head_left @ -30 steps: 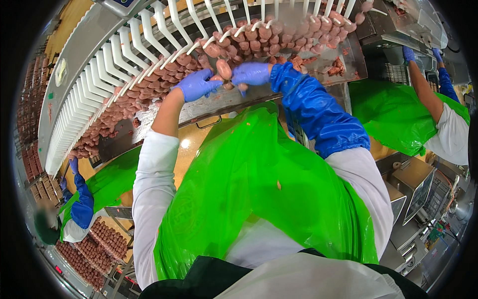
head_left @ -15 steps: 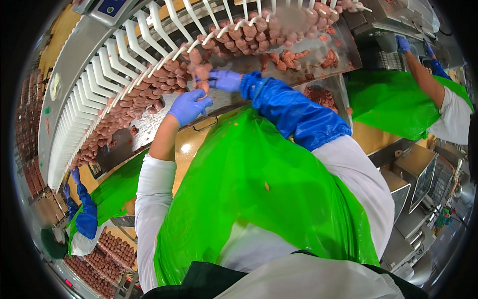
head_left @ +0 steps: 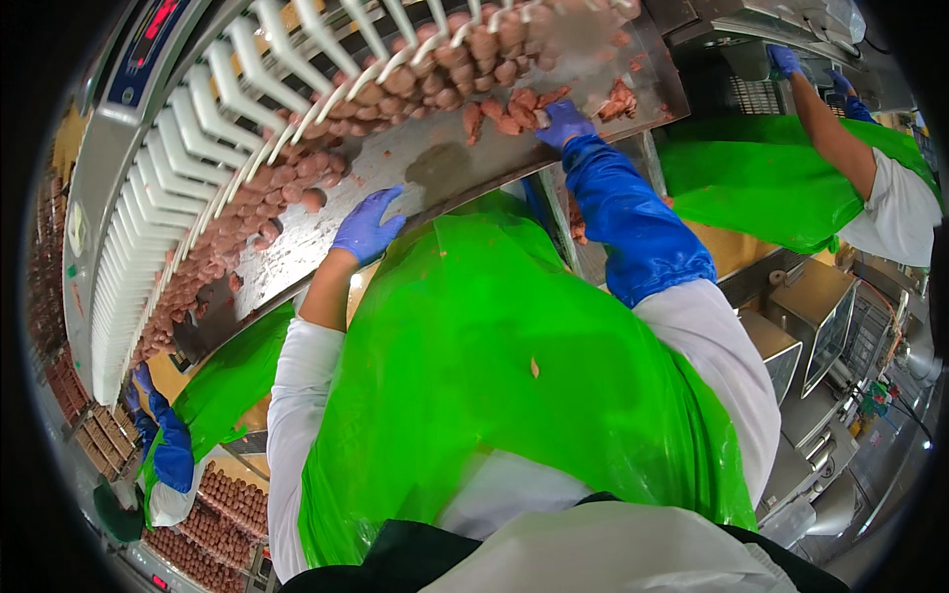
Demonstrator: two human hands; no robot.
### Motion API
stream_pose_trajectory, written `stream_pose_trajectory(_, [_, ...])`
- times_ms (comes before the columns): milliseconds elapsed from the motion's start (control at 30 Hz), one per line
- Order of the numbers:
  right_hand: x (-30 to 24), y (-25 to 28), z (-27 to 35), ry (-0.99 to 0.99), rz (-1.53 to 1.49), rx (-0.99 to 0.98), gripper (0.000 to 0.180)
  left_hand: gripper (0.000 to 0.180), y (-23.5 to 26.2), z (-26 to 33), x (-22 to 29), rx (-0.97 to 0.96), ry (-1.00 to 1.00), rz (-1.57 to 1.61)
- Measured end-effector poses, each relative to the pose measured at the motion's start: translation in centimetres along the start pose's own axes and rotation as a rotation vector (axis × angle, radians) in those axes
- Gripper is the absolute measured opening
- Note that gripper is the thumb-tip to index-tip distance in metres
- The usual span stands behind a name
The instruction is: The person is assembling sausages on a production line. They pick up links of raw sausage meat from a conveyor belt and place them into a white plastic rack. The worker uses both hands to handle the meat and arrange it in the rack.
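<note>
My left hand (head_left: 368, 227), in a blue-purple glove, rests at the near edge of the metal table (head_left: 381, 163), fingers apart and nothing in them. My right hand (head_left: 566, 124), gloved alike with a blue sleeve cover, reaches across the table to a pile of loose reddish meat pieces (head_left: 507, 117). Its fingers are bent at the pile's right end, around a small pale bit I cannot make out. Beyond both hands, strings of linked sausages (head_left: 455, 74) hang from a curved row of white hooks (head_left: 242, 84). More sausages (head_left: 287, 183) heap along the table to the left.
A further clump of meat (head_left: 619, 100) lies right of my right hand. Workers in green aprons stand on both sides, one at the right (head_left: 781, 183) and one at the lower left (head_left: 168, 435). A control box with a red display (head_left: 148, 44) sits at the upper left.
My hands have parted from the sausage string they both held under the hooks. The right moved right to the loose meat; the left dropped back, fingers spread. The view has shifted slightly.
</note>
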State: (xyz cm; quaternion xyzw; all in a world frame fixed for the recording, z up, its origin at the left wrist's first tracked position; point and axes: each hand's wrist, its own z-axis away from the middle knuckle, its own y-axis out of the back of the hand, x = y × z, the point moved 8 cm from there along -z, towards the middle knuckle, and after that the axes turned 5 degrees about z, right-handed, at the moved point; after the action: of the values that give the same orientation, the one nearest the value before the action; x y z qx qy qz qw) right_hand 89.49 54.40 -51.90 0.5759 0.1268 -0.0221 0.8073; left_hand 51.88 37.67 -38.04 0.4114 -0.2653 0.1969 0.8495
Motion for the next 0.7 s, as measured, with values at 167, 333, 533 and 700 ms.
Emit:
stream_pose_trajectory(167, [-5.5,-2.0,1.1,0.235,-0.257,-0.608,0.057,0.053,-2.6,-6.3,7.3,0.021,-0.111,0.001])
stream_pose_trajectory(333, [-4.2,6.5,2.9,0.349,-0.594,-0.297,0.053,0.048,-3.2,-10.7,13.3,0.053,-0.235,0.004])
stream_pose_trajectory(533, [12.8,28.6,0.4,0.076,-0.647,1.018,0.066,0.047,0.2,-9.9,14.1,0.129,-0.110,-0.037])
stream_pose_trajectory(700, [12.6,28.0,-8.1,0.125,-0.963,0.323,0.073,0.045,0.2,-9.8,16.4,0.062,-0.124,0.020])
